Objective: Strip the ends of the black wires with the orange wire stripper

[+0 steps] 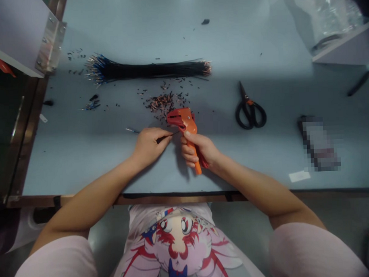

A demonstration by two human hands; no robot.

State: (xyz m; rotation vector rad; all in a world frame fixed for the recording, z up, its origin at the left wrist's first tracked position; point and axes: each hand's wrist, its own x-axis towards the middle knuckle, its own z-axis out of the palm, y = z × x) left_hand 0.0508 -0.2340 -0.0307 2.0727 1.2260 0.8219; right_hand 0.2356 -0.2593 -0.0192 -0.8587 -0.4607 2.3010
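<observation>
My right hand (200, 150) is wrapped round the handles of an orange and red wire stripper (188, 124), its head tilted up to the left. In my left hand (153, 145) a thin black wire (175, 133) is pinched between thumb and fingers. One end of the wire runs toward the stripper's head; the other, with a metal tip, sticks out left of the hand. Whether the jaws touch the wire I cannot tell. Just beyond the stripper lies a pile of copper and black wire scraps (162, 103).
A bundle of black wires (148, 70), with blue and metal tips at its left, lies across the table (113, 165). Black-handled scissors (249, 108) rest to the right. Farther right are a blurred dark object (319, 144), a white label (300, 176) and a black pen-like item (360, 83).
</observation>
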